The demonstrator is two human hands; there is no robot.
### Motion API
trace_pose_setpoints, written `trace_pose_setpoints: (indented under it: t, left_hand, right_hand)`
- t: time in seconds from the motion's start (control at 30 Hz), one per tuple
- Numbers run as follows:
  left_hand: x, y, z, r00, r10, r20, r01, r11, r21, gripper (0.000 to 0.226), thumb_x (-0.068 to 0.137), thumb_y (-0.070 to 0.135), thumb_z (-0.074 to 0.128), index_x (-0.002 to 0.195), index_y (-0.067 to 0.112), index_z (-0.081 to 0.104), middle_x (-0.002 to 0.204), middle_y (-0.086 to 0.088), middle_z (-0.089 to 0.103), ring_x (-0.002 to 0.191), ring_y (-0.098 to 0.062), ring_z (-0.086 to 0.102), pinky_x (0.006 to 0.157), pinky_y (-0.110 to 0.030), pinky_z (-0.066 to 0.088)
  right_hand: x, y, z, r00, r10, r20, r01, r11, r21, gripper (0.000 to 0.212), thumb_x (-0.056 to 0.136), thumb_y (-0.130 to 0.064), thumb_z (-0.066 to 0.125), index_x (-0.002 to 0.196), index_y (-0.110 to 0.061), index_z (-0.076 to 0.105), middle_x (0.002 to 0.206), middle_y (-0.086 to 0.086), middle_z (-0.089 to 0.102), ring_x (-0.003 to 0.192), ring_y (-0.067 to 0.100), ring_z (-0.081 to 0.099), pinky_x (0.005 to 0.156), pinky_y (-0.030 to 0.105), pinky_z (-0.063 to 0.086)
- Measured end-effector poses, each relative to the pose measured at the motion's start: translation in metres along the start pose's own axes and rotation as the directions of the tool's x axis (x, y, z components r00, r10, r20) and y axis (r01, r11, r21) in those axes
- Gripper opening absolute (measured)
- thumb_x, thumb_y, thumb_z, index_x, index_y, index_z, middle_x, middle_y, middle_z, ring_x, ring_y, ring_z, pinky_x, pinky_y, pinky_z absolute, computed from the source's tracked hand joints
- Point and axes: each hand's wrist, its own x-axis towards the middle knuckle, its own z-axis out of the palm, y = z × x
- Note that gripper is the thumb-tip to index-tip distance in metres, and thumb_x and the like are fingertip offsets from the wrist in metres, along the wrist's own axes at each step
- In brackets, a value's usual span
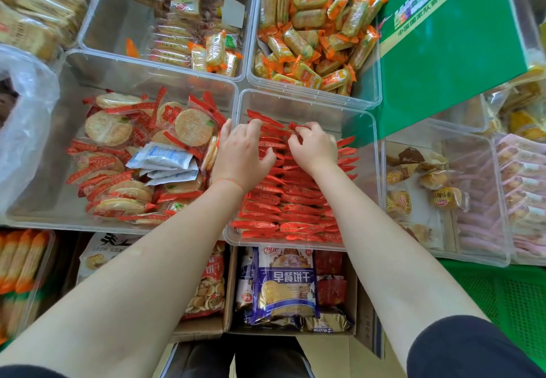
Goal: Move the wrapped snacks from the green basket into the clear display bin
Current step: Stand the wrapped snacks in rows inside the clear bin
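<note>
green carton beside clear bin, neighbouring bins crowding

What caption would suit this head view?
Both hands arrange red-wrapped snacks in rows inside a clear display bin.

Both bare forearms reach up from bottom of frame, converging at centre. Left hand palm down, fingers curled downward, thumb splayed toward the right; thin cord bracelet at its wrist. Right hand just beside it, slightly apart, back up, fingers bent and pinching at the tips. Dark sleeves at bottom corners.
</note>
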Motion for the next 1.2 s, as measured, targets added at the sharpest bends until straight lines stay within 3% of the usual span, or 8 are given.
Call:
trace_pose_setpoints:
  t: [0.17,0.27,0.53,0.6,0.7,0.8,1.0,1.2]
  left_hand:
    - [0.0,0.001,0.001,1.0,0.004,-0.004,-0.004,1.0,0.002,0.043,0.087,0.033,0.056,0.122,0.008,0.052,0.094,-0.004,0.063,0.101,-0.023,0.058,0.12,-0.043,0.015]
    - [0.0,0.001,0.002,1.0,0.006,0.004,-0.006,1.0,0.03,0.045,0.087,0.031,0.056,0.124,0.007,0.052,0.099,-0.008,0.063,0.105,-0.024,0.057,0.121,-0.043,0.013]
    - [-0.016,0.027,-0.005,0.982,0.043,0.181,-0.081,0.976,0.204,0.059,0.082,0.036,0.055,0.132,0.007,0.046,0.115,-0.012,0.06,0.118,-0.03,0.051,0.119,-0.049,0.012]
    - [-0.037,0.065,0.001,0.962,0.137,0.235,-0.171,0.976,0.133,0.047,0.083,0.034,0.053,0.124,0.011,0.054,0.111,-0.008,0.064,0.109,-0.03,0.059,0.109,-0.045,0.03]
    - [-0.081,0.13,0.012,0.943,0.111,0.314,-0.101,0.994,-0.05,0.024,0.089,0.034,0.05,0.099,0.017,0.062,0.092,-0.004,0.069,0.088,-0.03,0.064,0.072,-0.036,0.048]
    - [-0.122,0.185,0.038,0.903,0.111,0.415,-0.065,0.99,-0.122,0.022,0.091,0.034,0.051,0.096,0.021,0.067,0.091,-0.003,0.072,0.088,-0.028,0.065,0.067,-0.034,0.05]
    - [-0.171,0.292,0.125,0.671,0.046,0.74,0.089,0.986,-0.143,0.021,0.092,0.031,0.051,0.103,0.025,0.068,0.099,0.0,0.069,0.084,-0.02,0.063,0.075,-0.029,0.05]
    - [-0.202,0.379,0.233,0.585,-0.068,0.808,0.236,0.968,-0.089,0.025,0.091,0.025,0.051,0.113,0.025,0.065,0.101,-0.004,0.071,0.088,-0.021,0.067,0.08,-0.031,0.053]
  right_hand:
    - [-0.005,0.001,0.0,0.989,-0.08,0.127,0.091,0.992,-0.091,0.059,0.097,-0.049,0.033,0.148,-0.022,0.043,0.159,0.001,0.03,0.145,0.019,0.028,0.12,0.05,0.01]
    - [-0.022,0.003,0.006,0.995,-0.098,0.034,0.097,0.995,0.012,0.055,0.097,-0.043,0.04,0.148,-0.023,0.041,0.159,0.001,0.03,0.148,0.02,0.021,0.12,0.048,0.007]
    - [-0.126,0.021,-0.001,0.969,-0.066,-0.238,0.127,0.96,0.25,0.024,0.089,-0.014,0.055,0.106,-0.014,0.071,0.113,0.004,0.062,0.108,0.023,0.054,0.096,0.043,0.042]
    - [-0.152,0.036,-0.012,0.949,-0.011,-0.315,0.117,0.94,0.32,0.021,0.088,-0.01,0.055,0.101,-0.011,0.072,0.103,0.004,0.063,0.099,0.021,0.056,0.087,0.038,0.047]
    - [-0.197,0.074,-0.023,0.908,0.117,-0.403,0.07,0.905,0.419,0.018,0.089,-0.006,0.054,0.096,-0.01,0.07,0.092,0.002,0.066,0.084,0.015,0.058,0.071,0.025,0.045]
    - [-0.236,0.132,-0.027,0.833,0.331,-0.443,-0.042,0.836,0.547,0.016,0.089,-0.003,0.053,0.087,-0.009,0.068,0.083,0.001,0.067,0.075,0.012,0.054,0.064,0.018,0.033]
    - [-0.287,0.293,-0.004,0.747,0.6,-0.288,-0.289,0.682,0.672,0.018,0.084,-0.01,0.048,0.085,-0.01,0.066,0.079,0.008,0.068,0.075,0.031,0.06,0.062,0.029,0.031]
    - [-0.307,0.449,0.033,0.676,0.705,0.214,-0.649,0.432,0.626,0.019,0.089,-0.011,0.055,0.107,-0.006,0.062,0.108,0.017,0.066,0.101,0.034,0.061,0.077,0.033,0.041]
